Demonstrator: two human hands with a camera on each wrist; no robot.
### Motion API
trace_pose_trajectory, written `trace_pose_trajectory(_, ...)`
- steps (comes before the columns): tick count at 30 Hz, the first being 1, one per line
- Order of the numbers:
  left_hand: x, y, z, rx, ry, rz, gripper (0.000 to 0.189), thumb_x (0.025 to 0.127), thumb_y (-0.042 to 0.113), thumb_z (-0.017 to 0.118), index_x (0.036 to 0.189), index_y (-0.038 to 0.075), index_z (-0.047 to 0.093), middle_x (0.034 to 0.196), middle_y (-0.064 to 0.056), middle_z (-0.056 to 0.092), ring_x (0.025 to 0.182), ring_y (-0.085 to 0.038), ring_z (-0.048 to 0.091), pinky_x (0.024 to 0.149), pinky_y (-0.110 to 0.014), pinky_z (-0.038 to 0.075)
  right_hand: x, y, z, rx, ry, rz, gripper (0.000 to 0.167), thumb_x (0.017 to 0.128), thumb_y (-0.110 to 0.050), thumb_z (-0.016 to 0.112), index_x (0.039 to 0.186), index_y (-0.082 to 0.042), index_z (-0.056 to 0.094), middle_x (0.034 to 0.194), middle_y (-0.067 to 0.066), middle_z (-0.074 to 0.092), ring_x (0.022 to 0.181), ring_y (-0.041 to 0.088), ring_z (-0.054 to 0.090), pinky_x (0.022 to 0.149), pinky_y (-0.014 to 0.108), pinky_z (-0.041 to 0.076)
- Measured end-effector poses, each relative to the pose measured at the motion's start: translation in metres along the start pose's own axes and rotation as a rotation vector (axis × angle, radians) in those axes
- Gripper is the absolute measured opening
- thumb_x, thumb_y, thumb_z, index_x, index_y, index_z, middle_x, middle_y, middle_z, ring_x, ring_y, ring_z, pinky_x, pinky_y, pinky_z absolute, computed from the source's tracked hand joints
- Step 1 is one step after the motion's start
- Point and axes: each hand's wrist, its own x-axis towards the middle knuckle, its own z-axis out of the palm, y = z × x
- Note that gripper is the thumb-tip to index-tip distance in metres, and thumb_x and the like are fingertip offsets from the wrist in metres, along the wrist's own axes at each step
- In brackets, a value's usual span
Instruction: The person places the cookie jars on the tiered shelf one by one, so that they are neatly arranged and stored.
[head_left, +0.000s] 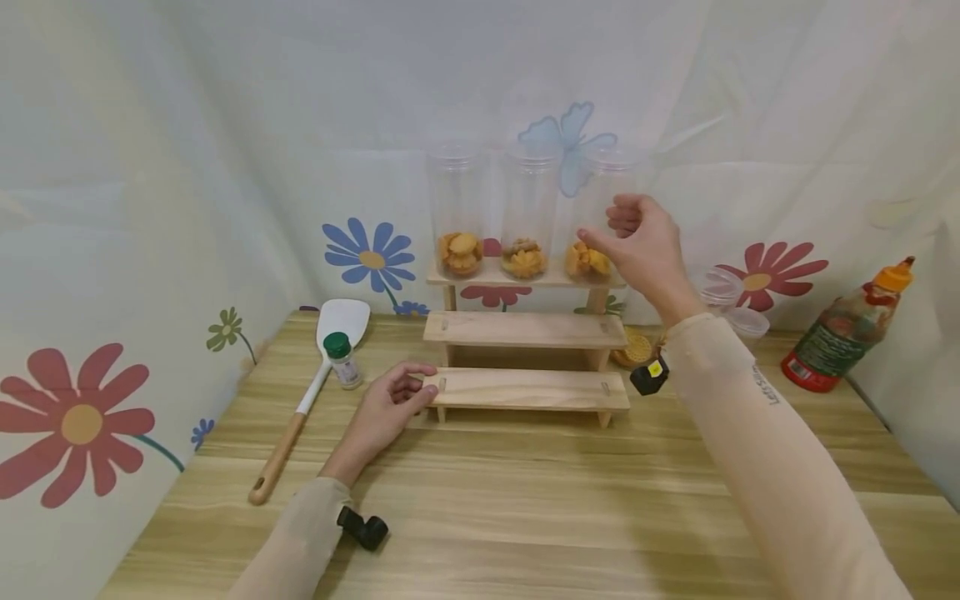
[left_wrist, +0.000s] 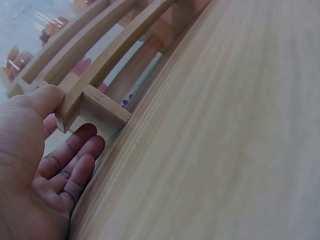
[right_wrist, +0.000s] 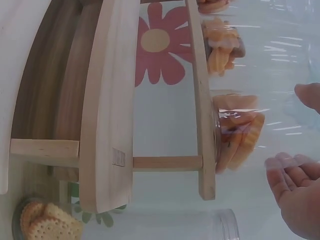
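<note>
My left hand [head_left: 390,404] grips the left end of the lowest shelf of a wooden tiered rack [head_left: 525,329]. In the left wrist view, the thumb [left_wrist: 47,100] lies on the shelf's end and other fingers curl below it. On the top tier stand three tall clear jars, each with pastries in its bottom: a left jar [head_left: 456,208], a middle jar [head_left: 528,208] and a right jar [head_left: 588,262]. Raised beside the right jar, my right hand [head_left: 648,246] has its thumb and fingers spread apart. Its fingertips [right_wrist: 274,167] are close to the jar's clear side.
Left of the rack lie a white spatula [head_left: 343,321] with a wooden handle and a green-capped shaker [head_left: 343,362]. Behind my right forearm are a clear jar [head_left: 716,287] and round crackers [right_wrist: 52,225]. A sauce bottle [head_left: 843,337] stands far right. Printed cloth [head_left: 247,167] hangs behind.
</note>
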Motion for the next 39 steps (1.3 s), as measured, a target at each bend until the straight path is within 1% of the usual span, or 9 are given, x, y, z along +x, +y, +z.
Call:
trace_pose_trajectory(12, -0.001, 0.004, 0.002, -0.004, -0.002, 0.003, 0.033, 0.110, 0.030, 0.076, 0.139, 0.014, 0.072, 0.112, -0.014, 0.077, 0.101, -0.027, 0.070, 0.084, -0.027, 0.054, 0.005, 0.007, 0.003, -0.044, -0.007, -0.003, 0.088, 0.097, -0.041, 0.089, 0.163, -0.002, 0.045, 0.159, 0.019, 0.058, 0.147, 0.033, 0.056, 0.126, 0.042, 0.043)
trace_pose_trajectory(16, 0.000, 0.004, 0.002, -0.007, 0.001, -0.003, 0.033, 0.110, 0.031, 0.076, 0.138, 0.016, 0.073, 0.112, -0.014, 0.077, 0.101, -0.026, 0.070, 0.084, -0.026, 0.055, 0.005, 0.009, 0.003, -0.053, -0.008, 0.002, 0.090, 0.096, -0.042, 0.090, 0.163, -0.002, 0.045, 0.158, 0.018, 0.059, 0.146, 0.034, 0.056, 0.125, 0.044, 0.043)
trace_pose_trajectory(23, 0.000, 0.002, 0.001, -0.006, 0.002, -0.002, 0.032, 0.110, 0.030, 0.076, 0.138, 0.016, 0.073, 0.112, -0.013, 0.077, 0.102, -0.025, 0.070, 0.085, -0.027, 0.055, 0.000, 0.011, 0.004, -0.050, -0.009, 0.031, 0.092, 0.096, -0.043, 0.090, 0.166, -0.005, 0.044, 0.161, 0.015, 0.058, 0.148, 0.033, 0.056, 0.125, 0.047, 0.044)
trace_pose_trajectory(28, 0.000, 0.002, 0.001, -0.007, 0.006, -0.002, 0.032, 0.109, 0.029, 0.076, 0.138, 0.016, 0.073, 0.111, -0.013, 0.077, 0.101, -0.024, 0.070, 0.084, -0.027, 0.054, -0.005, 0.013, 0.006, -0.068, 0.007, 0.014, 0.097, 0.096, -0.046, 0.089, 0.169, -0.005, 0.040, 0.162, 0.017, 0.058, 0.147, 0.035, 0.057, 0.124, 0.047, 0.045)
trace_pose_trajectory(32, 0.000, 0.001, 0.001, -0.005, 0.002, -0.006, 0.031, 0.109, 0.030, 0.077, 0.137, 0.018, 0.073, 0.111, -0.011, 0.077, 0.100, -0.024, 0.070, 0.083, -0.028, 0.055, -0.013, 0.015, 0.004, -0.063, 0.022, 0.017, 0.102, 0.096, -0.050, 0.088, 0.173, -0.009, 0.036, 0.165, 0.015, 0.055, 0.149, 0.034, 0.055, 0.126, 0.047, 0.043)
trace_pose_trajectory(34, 0.000, 0.001, 0.000, -0.004, 0.000, -0.008, 0.031, 0.109, 0.031, 0.077, 0.137, 0.020, 0.073, 0.111, -0.010, 0.077, 0.100, -0.025, 0.071, 0.083, -0.029, 0.055, -0.019, 0.016, 0.000, -0.052, 0.042, 0.008, 0.101, 0.096, -0.051, 0.088, 0.173, -0.010, 0.035, 0.165, 0.014, 0.055, 0.150, 0.032, 0.055, 0.126, 0.047, 0.043)
trace_pose_trajectory(36, 0.000, 0.001, 0.000, -0.004, 0.002, -0.011, 0.030, 0.108, 0.032, 0.078, 0.136, 0.021, 0.073, 0.111, -0.009, 0.077, 0.100, -0.024, 0.071, 0.083, -0.029, 0.055, -0.026, 0.016, -0.004, -0.026, 0.074, -0.014, 0.098, 0.097, -0.048, 0.088, 0.172, -0.010, 0.037, 0.164, 0.013, 0.057, 0.149, 0.032, 0.056, 0.126, 0.045, 0.043)
trace_pose_trajectory(39, 0.000, 0.001, 0.000, -0.002, 0.001, -0.008, 0.031, 0.108, 0.031, 0.078, 0.137, 0.020, 0.073, 0.110, -0.010, 0.077, 0.099, -0.024, 0.070, 0.083, -0.029, 0.055, -0.037, 0.018, -0.011, 0.027, 0.138, -0.068, 0.091, 0.098, -0.039, 0.088, 0.169, -0.006, 0.043, 0.159, 0.015, 0.061, 0.146, 0.031, 0.059, 0.124, 0.041, 0.045)
